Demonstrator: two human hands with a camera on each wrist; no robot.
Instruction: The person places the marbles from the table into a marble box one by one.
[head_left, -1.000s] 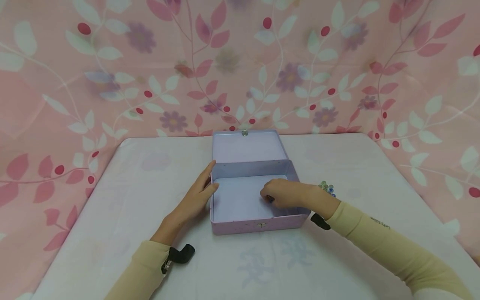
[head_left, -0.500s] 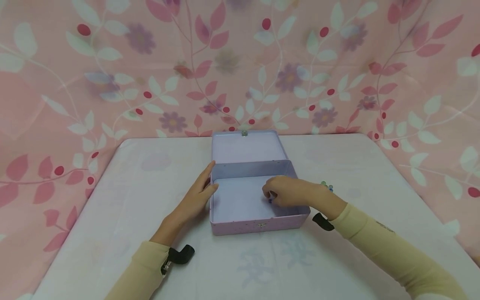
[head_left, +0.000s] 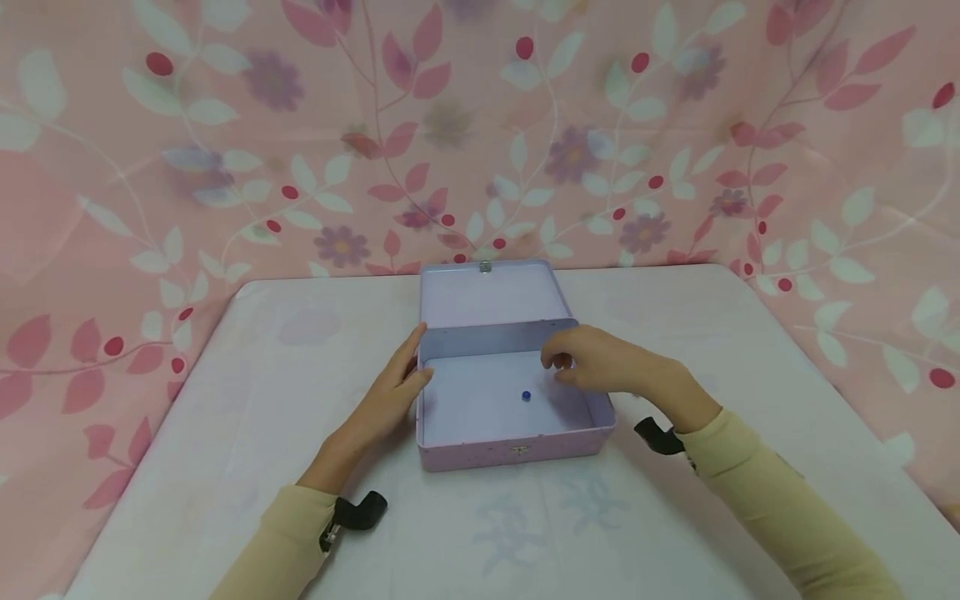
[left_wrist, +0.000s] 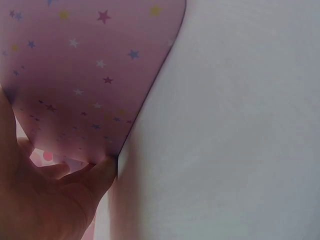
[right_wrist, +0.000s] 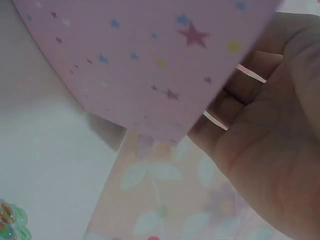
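Closest to me are the two cream sleeves (head_left: 772,500) coming in over the white counter (head_left: 225,467), each with a black strap at the wrist. The left hand (head_left: 386,392) lies flat with straight fingers against the left wall of the lilac tin (head_left: 510,446), which looks like it's there just to keep the box from sliding around; the left wrist view shows the thumb pressed to the starry pink side (left_wrist: 85,75). Inside, on the pale floor of the tin, sits one small blue bead (head_left: 527,396), loose and touching nothing. The right hand (head_left: 600,362) hangs over the right wall with fingers loosely curled and nothing in them, above and a bit right of the bead. In the right wrist view a green glassy bit (right_wrist: 10,222) peeks in at the corner, can't tell what exactly. Further back the lid (head_left: 491,292) lies open, propped toward the pink floral cloth (head_left: 225,167), so the whole inside stays reachable
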